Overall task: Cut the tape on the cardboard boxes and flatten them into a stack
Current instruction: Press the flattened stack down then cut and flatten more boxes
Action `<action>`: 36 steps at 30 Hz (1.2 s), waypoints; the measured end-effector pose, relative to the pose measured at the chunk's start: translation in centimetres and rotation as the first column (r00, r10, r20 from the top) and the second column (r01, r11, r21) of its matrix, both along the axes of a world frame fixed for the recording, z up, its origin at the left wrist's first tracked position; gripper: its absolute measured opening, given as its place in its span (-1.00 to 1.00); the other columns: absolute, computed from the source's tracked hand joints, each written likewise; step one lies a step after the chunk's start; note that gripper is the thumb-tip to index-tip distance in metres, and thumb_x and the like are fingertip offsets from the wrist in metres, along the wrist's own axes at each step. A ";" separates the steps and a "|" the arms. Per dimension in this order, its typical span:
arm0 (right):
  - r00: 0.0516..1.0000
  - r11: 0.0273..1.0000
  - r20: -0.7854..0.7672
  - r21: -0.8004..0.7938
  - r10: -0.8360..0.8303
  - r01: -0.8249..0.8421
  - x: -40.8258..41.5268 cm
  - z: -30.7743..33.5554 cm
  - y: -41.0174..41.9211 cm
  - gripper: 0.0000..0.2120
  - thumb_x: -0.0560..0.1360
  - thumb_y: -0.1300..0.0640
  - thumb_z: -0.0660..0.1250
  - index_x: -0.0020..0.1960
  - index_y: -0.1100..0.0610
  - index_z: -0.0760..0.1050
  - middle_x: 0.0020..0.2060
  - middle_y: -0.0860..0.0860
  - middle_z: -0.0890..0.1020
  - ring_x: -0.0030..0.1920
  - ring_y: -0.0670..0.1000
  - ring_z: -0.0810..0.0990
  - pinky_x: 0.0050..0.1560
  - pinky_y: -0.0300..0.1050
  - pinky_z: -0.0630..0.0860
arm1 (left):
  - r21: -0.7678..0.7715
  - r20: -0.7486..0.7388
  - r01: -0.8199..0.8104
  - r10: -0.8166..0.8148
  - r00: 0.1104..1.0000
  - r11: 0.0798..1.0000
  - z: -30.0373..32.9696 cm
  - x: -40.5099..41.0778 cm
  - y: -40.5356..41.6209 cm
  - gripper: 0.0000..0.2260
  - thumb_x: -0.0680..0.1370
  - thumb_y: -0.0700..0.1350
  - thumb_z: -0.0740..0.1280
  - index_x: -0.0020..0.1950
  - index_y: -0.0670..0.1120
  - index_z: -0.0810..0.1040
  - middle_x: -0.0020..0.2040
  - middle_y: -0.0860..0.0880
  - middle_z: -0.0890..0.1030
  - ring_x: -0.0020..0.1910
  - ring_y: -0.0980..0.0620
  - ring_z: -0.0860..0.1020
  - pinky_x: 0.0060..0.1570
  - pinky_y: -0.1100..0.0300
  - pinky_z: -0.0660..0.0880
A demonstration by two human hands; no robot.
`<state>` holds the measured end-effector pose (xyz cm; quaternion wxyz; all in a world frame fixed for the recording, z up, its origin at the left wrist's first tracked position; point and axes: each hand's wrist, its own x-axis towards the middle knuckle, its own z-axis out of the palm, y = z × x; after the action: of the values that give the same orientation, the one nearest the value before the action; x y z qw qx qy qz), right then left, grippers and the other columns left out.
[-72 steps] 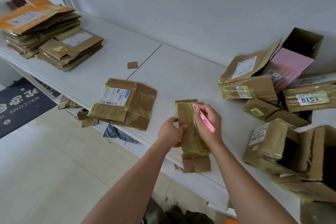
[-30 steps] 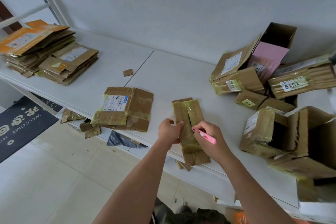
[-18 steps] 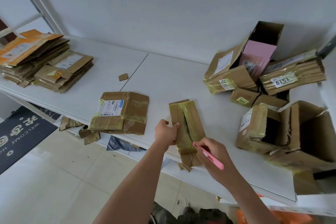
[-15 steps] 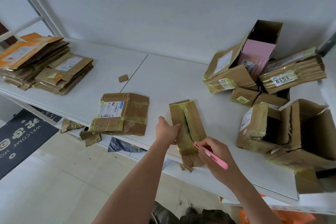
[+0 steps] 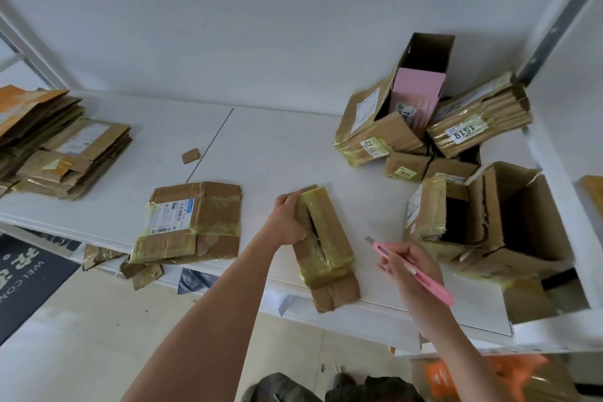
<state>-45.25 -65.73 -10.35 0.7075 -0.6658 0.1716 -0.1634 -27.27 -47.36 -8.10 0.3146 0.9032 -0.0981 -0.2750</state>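
Gripping the narrow taped box (image 5: 321, 240) along its left edge, the left hand (image 5: 288, 222) had fingers curled over the top-left corner, thumb side toward the person. The right hand (image 5: 408, 263) pinched a pink cutter (image 5: 412, 266) pen-style, blade tip bare and pointing up-left, held just right of the box and off the cardboard. Neither hand was slack; both were clamped on their thing.

The box lay on the white table (image 5: 267, 143), near end overhanging the front edge. A dark slit ran down the middle seam, so the top tape looked cut through, w/ yellowish tape wrapped round the lower part.

To do this step well, prob.: keep the blade parked away from the left wrist while the left hand spreads the flaps; press from the slit outward so the walls fold on their creases, not buckle. If the end tape holds, slice it w/ the blade angled away from the holding fingers. Pull the box further onto the table first; the overhang could tip it.

A flattened box (image 5: 192, 222) lay just left; the flat stack (image 5: 62, 147) sat far left, uncut boxes (image 5: 434, 137) back right.
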 end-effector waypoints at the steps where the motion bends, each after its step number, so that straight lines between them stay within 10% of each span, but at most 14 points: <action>1: 1.000 1.000 -0.008 0.001 -0.002 0.002 -0.3 -0.7 0.1 -0.78 0.44 -0.10 0.46 -0.11 0.05 0.59 -0.24 0.08 0.64 -0.24 0.02 0.60 -0.05 0.15 0.61 | -0.019 0.005 -0.018 0.018 1.000 1.000 0.1 -0.1 0.2 -0.26 0.47 -0.30 0.38 0.57 0.01 0.14 0.46 -0.04 0.11 0.31 -0.10 0.36 0.13 0.13 0.49; 4: 0.999 0.996 0.001 -0.078 0.033 -0.033 -1.4 -1.1 1.2 -0.74 0.51 -0.18 0.37 0.01 0.00 0.57 -0.17 0.16 0.61 -0.13 0.28 0.58 -0.02 0.39 0.55 | -0.102 0.034 -0.195 0.199 0.979 0.975 0.5 -1.5 1.2 -0.34 0.47 -0.29 0.36 0.52 -0.03 0.22 0.28 -0.04 0.20 0.10 -0.04 0.41 0.02 0.17 0.46; 10: 0.999 0.998 0.012 -0.052 0.039 -0.039 -0.5 -1.2 3.2 -0.92 0.61 0.18 0.26 0.04 0.17 0.50 0.05 -0.02 0.67 0.06 0.09 0.68 0.01 0.32 0.60 | 0.097 0.141 -0.419 0.404 0.904 0.903 0.1 -4.8 3.0 -0.38 0.49 0.14 0.43 0.35 -0.18 0.27 0.29 -0.17 0.27 0.07 -0.17 0.48 0.06 0.03 0.43; 15: 0.998 0.995 0.006 0.081 -0.057 0.057 3.1 -0.8 2.9 -0.92 0.63 0.19 0.24 0.07 0.15 0.50 0.15 0.00 0.65 0.10 0.07 0.68 0.05 0.42 0.55 | 0.306 0.298 -0.345 0.255 0.920 0.888 -0.4 -6.0 3.4 -0.29 0.48 0.29 0.35 0.38 -0.21 0.28 0.31 -0.20 0.39 0.31 -0.19 0.36 0.28 -0.01 0.35; 21: 0.996 0.973 -0.014 0.213 -0.086 0.087 4.9 -0.6 2.7 -0.92 0.64 0.22 0.24 0.08 0.21 0.48 0.13 0.04 0.66 0.08 0.09 0.69 0.13 0.46 0.49 | 0.246 0.338 0.047 -0.131 0.932 0.968 -1.4 -5.0 2.9 -0.23 0.52 0.28 0.30 0.60 0.06 0.03 0.60 -0.03 -0.02 0.58 -0.06 -0.12 0.54 -0.05 -0.10; 36: 0.994 0.967 -0.064 0.236 -0.085 0.098 5.9 -2.3 2.8 -0.91 0.61 0.28 0.26 0.04 0.20 0.54 0.04 -0.02 0.71 0.09 0.03 0.67 0.23 0.24 0.53 | 0.119 0.285 0.048 -0.081 0.955 0.992 -3.1 -4.2 3.5 -0.23 0.50 0.16 0.40 0.59 0.12 0.06 0.61 0.04 -0.08 0.57 0.02 -0.21 0.53 -0.10 -0.14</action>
<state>-39.34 -62.93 -12.61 0.7693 -0.5713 0.2394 -0.1561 -31.49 -43.87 -11.15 0.2372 0.9460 -0.1571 -0.1553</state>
